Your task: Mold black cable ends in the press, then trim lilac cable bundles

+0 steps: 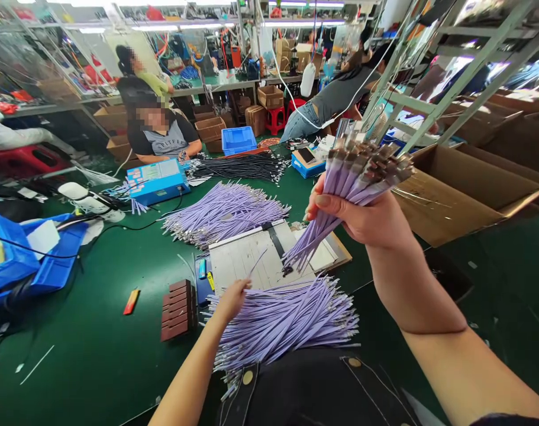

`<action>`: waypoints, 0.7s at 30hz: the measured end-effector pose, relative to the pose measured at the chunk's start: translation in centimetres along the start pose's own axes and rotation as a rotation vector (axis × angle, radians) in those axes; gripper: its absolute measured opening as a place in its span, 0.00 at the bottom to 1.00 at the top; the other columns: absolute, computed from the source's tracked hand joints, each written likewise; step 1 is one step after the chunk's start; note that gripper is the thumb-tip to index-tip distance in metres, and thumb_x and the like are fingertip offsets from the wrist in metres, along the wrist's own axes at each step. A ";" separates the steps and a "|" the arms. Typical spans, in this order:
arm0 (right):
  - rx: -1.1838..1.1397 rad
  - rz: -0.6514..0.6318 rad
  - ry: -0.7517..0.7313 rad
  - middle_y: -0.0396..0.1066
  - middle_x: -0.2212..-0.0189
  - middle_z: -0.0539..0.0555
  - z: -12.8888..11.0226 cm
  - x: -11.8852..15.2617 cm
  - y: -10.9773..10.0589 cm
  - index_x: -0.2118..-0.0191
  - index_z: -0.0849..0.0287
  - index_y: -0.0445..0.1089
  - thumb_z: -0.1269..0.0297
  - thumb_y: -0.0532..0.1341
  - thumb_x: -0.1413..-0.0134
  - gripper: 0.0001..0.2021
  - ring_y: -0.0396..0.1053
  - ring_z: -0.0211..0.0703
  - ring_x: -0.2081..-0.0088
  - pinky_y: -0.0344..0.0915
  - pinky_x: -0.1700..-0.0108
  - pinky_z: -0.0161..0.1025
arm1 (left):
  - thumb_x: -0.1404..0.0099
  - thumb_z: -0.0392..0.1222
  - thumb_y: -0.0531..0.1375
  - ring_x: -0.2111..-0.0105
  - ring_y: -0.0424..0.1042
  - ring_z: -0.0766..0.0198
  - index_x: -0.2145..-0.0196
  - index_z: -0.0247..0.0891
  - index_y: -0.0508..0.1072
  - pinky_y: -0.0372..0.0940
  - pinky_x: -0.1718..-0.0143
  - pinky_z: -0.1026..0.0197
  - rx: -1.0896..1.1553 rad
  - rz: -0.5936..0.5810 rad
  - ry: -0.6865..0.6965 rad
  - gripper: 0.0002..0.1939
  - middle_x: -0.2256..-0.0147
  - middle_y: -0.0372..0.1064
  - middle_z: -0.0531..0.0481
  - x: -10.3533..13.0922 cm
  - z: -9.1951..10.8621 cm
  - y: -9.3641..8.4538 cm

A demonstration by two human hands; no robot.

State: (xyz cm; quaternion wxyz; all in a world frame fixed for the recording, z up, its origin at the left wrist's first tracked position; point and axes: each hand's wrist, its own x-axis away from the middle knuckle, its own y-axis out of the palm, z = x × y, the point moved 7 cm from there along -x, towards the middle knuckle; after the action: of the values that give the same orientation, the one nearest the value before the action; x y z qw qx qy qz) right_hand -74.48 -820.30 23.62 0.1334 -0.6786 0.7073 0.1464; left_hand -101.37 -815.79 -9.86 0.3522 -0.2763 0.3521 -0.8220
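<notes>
Apron (304, 390), dark with metal studs, lies nearest the head camera, below both hands. Right hand (362, 216): raised, fingers wrapped around a thick bundle (339, 177) of purple wires. Metal ends (373, 157) of the bundle fan out above the fist; the opposite ends hang down and to the left, over the board (238, 260). Whether they touch the board cannot be determined. Left hand (231, 302): low, at the left side of the near pile (291, 319), thumb and fingers narrowed, apparently pinching a single wire (258, 262) that projects over the board.

Near pile: loosely crossed purple wires, beside the left hand and below the right. Far pile (227, 210): similar wires, beyond the left hand, past the board. Brown block (177, 310): on the bench (105, 361), left of the left hand. Open carton (468, 183): right of the right hand.

Cautions, by judgement:
- Slippage. One fist carries the whole bundle; a loosened grip could release the outer wires onto the board.
- Tangling. Wires in the near pile cross; drawing one out sharply could drag its neighbours.
- Snagging. The metal ends sit at uneven heights and press together; forcing another wire among them could catch or bend an end.
</notes>
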 end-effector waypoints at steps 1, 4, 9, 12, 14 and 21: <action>0.032 0.011 0.002 0.70 0.71 0.49 0.2 0.0 -0.1 0.62 0.59 0.69 0.59 0.68 0.46 0.11 0.72 0.38 0.69 0.74 0.65 0.39 | 0.33 0.34 0.49 0.51 0.71 0.54 0.49 0.36 0.73 0.61 0.47 0.50 -0.047 0.057 -0.031 0.19 0.53 0.74 0.39 0.7 0.2 -1.8; 0.080 0.036 0.013 0.70 0.71 0.49 1.2 -0.1 -0.4 0.64 0.59 0.69 0.58 0.68 0.46 0.12 0.72 0.38 0.70 0.74 0.65 0.39 | 0.30 0.40 0.49 0.50 0.71 0.47 0.42 0.37 0.67 0.58 0.47 0.43 -0.301 0.177 -0.122 0.21 0.53 0.74 0.37 2.3 2.1 -6.3; 0.086 0.060 0.032 0.70 0.72 0.49 2.3 -0.5 -0.2 0.64 0.59 0.69 0.55 0.69 0.48 0.14 0.72 0.39 0.70 0.75 0.65 0.40 | 0.31 0.42 0.51 0.53 0.72 0.50 0.45 0.46 0.70 0.58 0.50 0.45 -0.390 -0.105 -0.056 0.19 0.55 0.73 0.42 2.7 7.8 -2.3; 0.042 0.065 0.033 0.70 0.72 0.49 2.6 -0.5 0.2 0.65 0.58 0.68 0.55 0.69 0.49 0.14 0.72 0.38 0.70 0.75 0.64 0.40 | 0.34 0.43 0.56 0.47 0.68 0.47 0.41 0.44 0.67 0.59 0.48 0.45 -0.307 -0.237 -0.054 0.23 0.49 0.68 0.39 2.4 9.4 3.5; -0.004 0.047 0.043 0.70 0.72 0.49 3.1 -0.3 0.8 0.65 0.58 0.68 0.55 0.69 0.49 0.14 0.72 0.38 0.70 0.75 0.64 0.39 | 0.42 0.45 0.64 0.41 0.61 0.42 0.38 0.39 0.63 0.59 0.45 0.44 -0.246 -0.303 -0.059 0.35 0.43 0.61 0.33 2.2 9.6 6.0; -0.080 -0.143 0.090 0.70 0.72 0.49 6.2 0.4 3.9 0.65 0.60 0.67 0.52 0.68 0.48 0.16 0.72 0.39 0.69 0.73 0.63 0.40 | 0.46 0.55 0.67 0.46 0.65 0.50 0.48 0.38 0.67 0.62 0.44 0.47 0.409 0.130 0.108 0.31 0.47 0.63 0.39 -0.8 11.1 -3.4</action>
State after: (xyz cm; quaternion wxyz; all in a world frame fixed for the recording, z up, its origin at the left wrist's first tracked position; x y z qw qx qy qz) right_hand -78.41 -818.10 17.82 0.0843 -0.7382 0.6557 0.1341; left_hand -94.34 -817.73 -0.75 0.4338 -0.1312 0.2137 -0.8654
